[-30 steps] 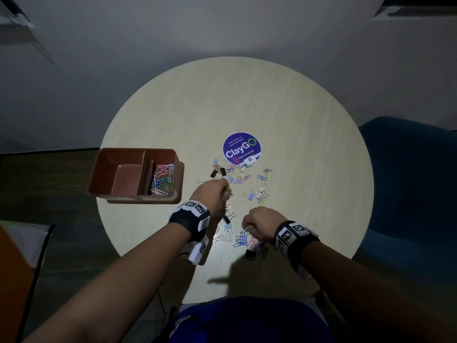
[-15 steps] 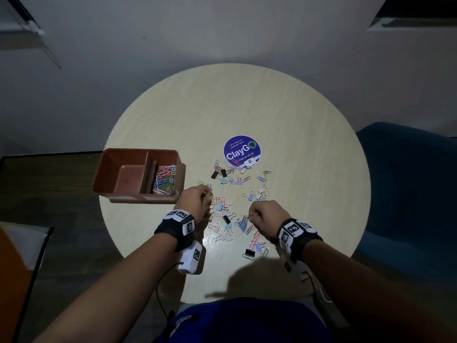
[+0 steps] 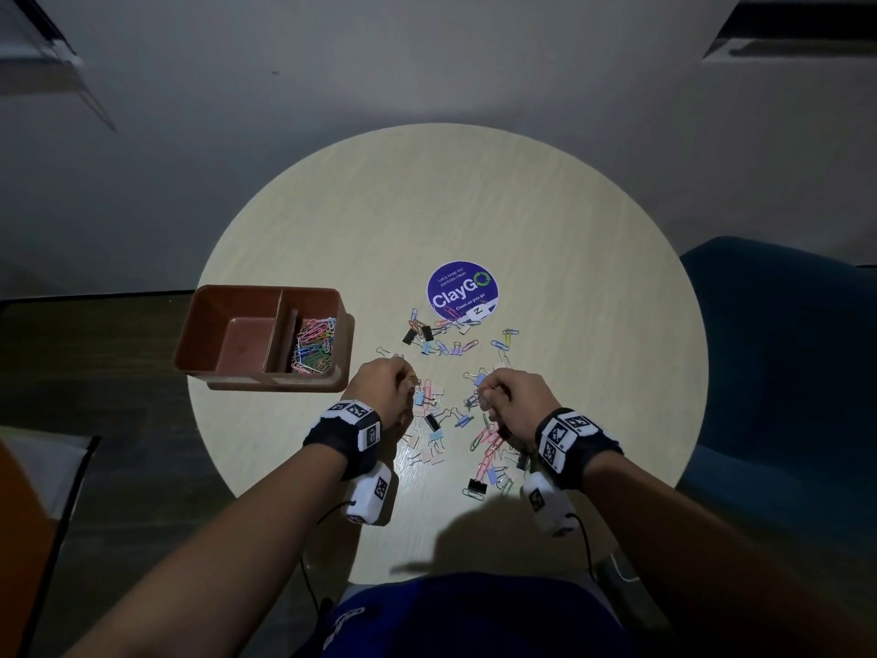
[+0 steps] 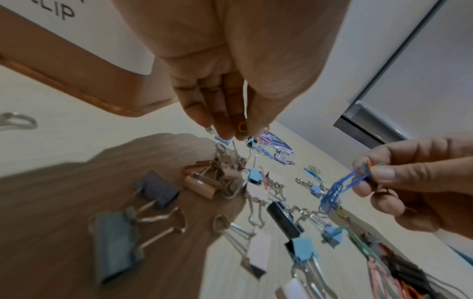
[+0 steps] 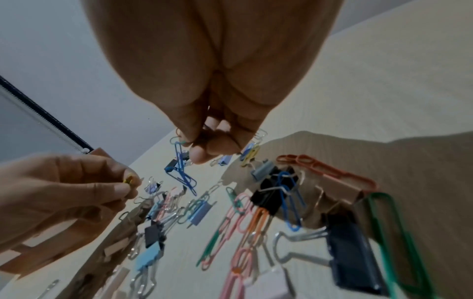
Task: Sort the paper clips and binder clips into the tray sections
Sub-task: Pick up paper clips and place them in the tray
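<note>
A brown two-section tray (image 3: 201, 332) stands at the table's left edge. Its right section holds colourful paper clips (image 3: 313, 346); the left section looks bare. Mixed paper clips and binder clips (image 3: 436, 422) lie scattered between my hands. My left hand (image 3: 409, 379) hovers over the pile's left side and pinches a yellow paper clip (image 4: 242, 127) between thumb and fingertips. My right hand (image 3: 484, 392) is just right of it, pinching a hanging bunch of blue paper clips (image 4: 339, 187), seen too in the right wrist view as blue paper clips (image 5: 182, 168).
A purple ClayGo sticker (image 3: 462, 289) marks the round table (image 3: 545, 230) beyond the pile. A blue chair (image 3: 783, 353) stands to the right. Black binder clips (image 3: 476, 486) lie near the front edge. The tray carries a white label (image 4: 76, 24).
My left hand drew back to the left of the pile with a clip pinched. My right hand moved away from the table's near edge, lifting the blue clips off the pile.
</note>
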